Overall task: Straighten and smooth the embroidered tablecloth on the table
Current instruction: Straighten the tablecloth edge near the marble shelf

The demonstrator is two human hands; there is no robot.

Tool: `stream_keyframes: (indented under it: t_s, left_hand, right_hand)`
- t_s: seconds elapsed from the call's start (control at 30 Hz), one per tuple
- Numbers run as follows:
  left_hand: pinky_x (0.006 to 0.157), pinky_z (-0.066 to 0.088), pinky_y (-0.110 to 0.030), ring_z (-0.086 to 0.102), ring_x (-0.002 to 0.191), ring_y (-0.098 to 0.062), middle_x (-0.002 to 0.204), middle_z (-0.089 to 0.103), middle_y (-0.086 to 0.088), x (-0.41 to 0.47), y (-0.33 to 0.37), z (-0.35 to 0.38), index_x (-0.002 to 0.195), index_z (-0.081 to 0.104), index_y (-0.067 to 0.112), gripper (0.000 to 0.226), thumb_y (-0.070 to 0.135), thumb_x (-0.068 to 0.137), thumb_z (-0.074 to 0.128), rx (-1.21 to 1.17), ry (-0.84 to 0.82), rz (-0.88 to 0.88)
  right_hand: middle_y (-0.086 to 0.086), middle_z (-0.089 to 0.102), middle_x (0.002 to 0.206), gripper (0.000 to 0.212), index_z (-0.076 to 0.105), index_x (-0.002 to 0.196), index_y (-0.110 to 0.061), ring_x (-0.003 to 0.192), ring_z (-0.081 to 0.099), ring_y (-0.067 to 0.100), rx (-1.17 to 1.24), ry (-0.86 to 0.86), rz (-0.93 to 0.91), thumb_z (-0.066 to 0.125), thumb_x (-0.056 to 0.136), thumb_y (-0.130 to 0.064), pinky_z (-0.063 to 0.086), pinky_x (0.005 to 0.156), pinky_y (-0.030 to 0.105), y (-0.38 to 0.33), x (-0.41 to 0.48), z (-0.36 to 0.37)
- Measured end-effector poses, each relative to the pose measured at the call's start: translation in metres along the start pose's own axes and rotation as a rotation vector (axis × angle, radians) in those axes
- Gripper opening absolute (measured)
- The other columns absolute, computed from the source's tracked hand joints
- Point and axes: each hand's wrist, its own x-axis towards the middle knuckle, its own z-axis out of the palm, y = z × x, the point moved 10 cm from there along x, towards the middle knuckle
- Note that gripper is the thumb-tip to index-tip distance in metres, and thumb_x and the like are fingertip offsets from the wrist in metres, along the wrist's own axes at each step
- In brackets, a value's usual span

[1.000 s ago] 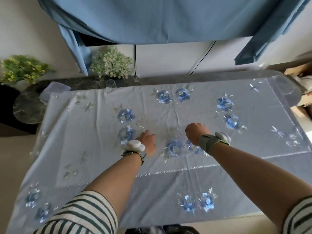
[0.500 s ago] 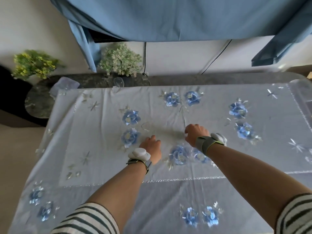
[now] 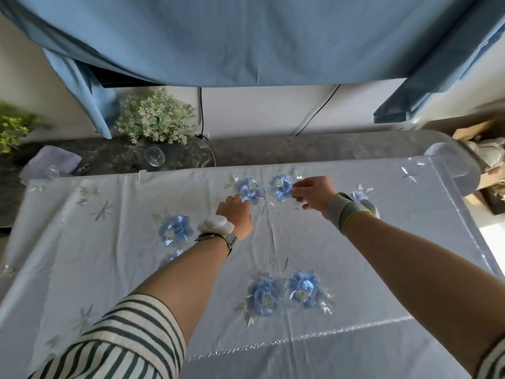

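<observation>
A green plant (image 3: 157,120) and a clear glass (image 3: 154,156) sit at the far left, past the tablecloth (image 3: 109,255). The white tablecloth with blue flowers covers the table. The left hand (image 3: 235,214) lies flat and loose on the cloth. The right hand (image 3: 314,193) pinches the cloth by a blue flower (image 3: 281,187).

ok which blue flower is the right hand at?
The right hand sits at the right-hand flower of the far pair, fingers at its right edge. Its twin lies under the left hand's fingertips.
</observation>
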Motion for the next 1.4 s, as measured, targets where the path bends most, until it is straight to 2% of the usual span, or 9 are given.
stream_keyframes:
  t_s: [0.17, 0.23, 0.33, 0.6, 0.83, 1.13, 1.23, 1.33, 1.4]
  left_hand:
    - [0.095, 0.038, -0.041, 0.044, 0.120, -0.030, 0.131, 0.046, -0.010, 0.050, 0.006, -0.015, 0.121, 0.054, 0.014, 0.031, 0.025, 0.097, 0.040, -0.076, 0.082, -0.036]
    - [0.094, 0.038, -0.041, 0.044, 0.119, -0.030, 0.130, 0.046, -0.010, 0.067, 0.009, -0.022, 0.121, 0.054, 0.012, 0.031, 0.024, 0.097, 0.039, -0.079, 0.122, -0.039]
    - [0.094, 0.037, -0.041, 0.044, 0.121, -0.030, 0.132, 0.047, -0.010, 0.093, 0.012, -0.032, 0.122, 0.052, 0.011, 0.031, 0.023, 0.097, 0.037, -0.072, 0.181, -0.042]
    - [0.086, 0.041, -0.040, 0.057, 0.105, -0.036, 0.116, 0.060, -0.015, 0.148, 0.001, -0.028, 0.109, 0.060, 0.004, 0.047, 0.033, 0.103, 0.024, -0.126, 0.112, -0.129]
    - [0.069, 0.042, -0.034, 0.064, 0.090, -0.035, 0.098, 0.068, -0.015, 0.175, -0.015, -0.013, 0.091, 0.064, 0.006, 0.048, 0.033, 0.102, 0.025, -0.109, 0.069, -0.181]
    - [0.065, 0.036, -0.032, 0.063, 0.074, -0.033, 0.077, 0.068, -0.010, 0.174, -0.016, -0.012, 0.071, 0.061, 0.013, 0.056, 0.037, 0.102, 0.020, -0.001, 0.198, -0.175]
    - [0.064, 0.037, -0.031, 0.062, 0.070, -0.032, 0.074, 0.067, -0.010, 0.172, -0.013, -0.015, 0.067, 0.058, 0.015, 0.055, 0.037, 0.101, 0.021, -0.023, 0.223, -0.184]
    - [0.062, 0.035, -0.031, 0.062, 0.070, -0.031, 0.071, 0.064, -0.008, 0.172, -0.013, -0.016, 0.064, 0.056, 0.015, 0.055, 0.037, 0.101, 0.022, -0.020, 0.235, -0.190]
    - [0.062, 0.035, -0.031, 0.063, 0.071, -0.032, 0.069, 0.062, -0.008, 0.172, -0.013, -0.018, 0.063, 0.055, 0.015, 0.055, 0.037, 0.101, 0.022, -0.023, 0.240, -0.187]
  right_hand:
    - [0.011, 0.061, 0.071, 0.008, 0.065, 0.089, -0.007, 0.048, 0.057, 0.010, 0.060, 0.020, 0.007, 0.065, 0.083, -0.001, 0.047, 0.038, 0.017, -0.016, 0.048, -0.019]
    - [0.009, 0.059, 0.066, 0.006, 0.064, 0.082, -0.007, 0.036, 0.053, 0.004, 0.077, 0.031, -0.001, 0.064, 0.084, -0.001, 0.048, 0.038, 0.016, -0.026, 0.063, -0.026]
    - [0.008, 0.062, 0.067, 0.015, 0.062, 0.072, -0.013, 0.042, 0.054, 0.007, 0.098, 0.052, -0.029, 0.063, 0.084, -0.004, 0.050, 0.043, 0.020, -0.037, 0.088, -0.033]
    - [0.006, 0.061, 0.064, 0.008, 0.065, 0.094, -0.006, 0.049, 0.054, 0.012, 0.170, 0.041, -0.065, 0.065, 0.086, -0.007, 0.051, 0.044, 0.021, -0.057, 0.141, -0.023]
    - [0.008, 0.064, 0.066, 0.003, 0.068, 0.086, -0.010, 0.063, 0.061, 0.021, 0.115, 0.033, -0.059, 0.066, 0.086, -0.008, 0.060, 0.069, 0.036, -0.054, 0.172, 0.005]
    - [0.015, 0.074, 0.088, 0.007, 0.072, 0.089, -0.007, 0.066, 0.065, 0.018, -0.086, -0.074, -0.038, 0.069, 0.085, -0.011, 0.061, 0.074, 0.038, -0.043, 0.199, 0.038]
    - [0.018, 0.073, 0.090, 0.011, 0.071, 0.090, -0.001, 0.066, 0.066, 0.018, -0.145, -0.168, -0.020, 0.070, 0.085, -0.010, 0.061, 0.066, 0.028, -0.040, 0.198, 0.049]
    - [0.008, 0.068, 0.075, 0.015, 0.072, 0.095, 0.001, 0.056, 0.059, 0.010, -0.154, -0.171, -0.044, 0.069, 0.085, -0.009, 0.049, 0.041, 0.011, -0.042, 0.197, 0.046]
    - [0.009, 0.070, 0.078, 0.012, 0.073, 0.091, -0.001, 0.056, 0.061, 0.011, -0.162, -0.168, -0.053, 0.071, 0.084, -0.010, 0.051, 0.046, 0.012, -0.041, 0.199, 0.045]
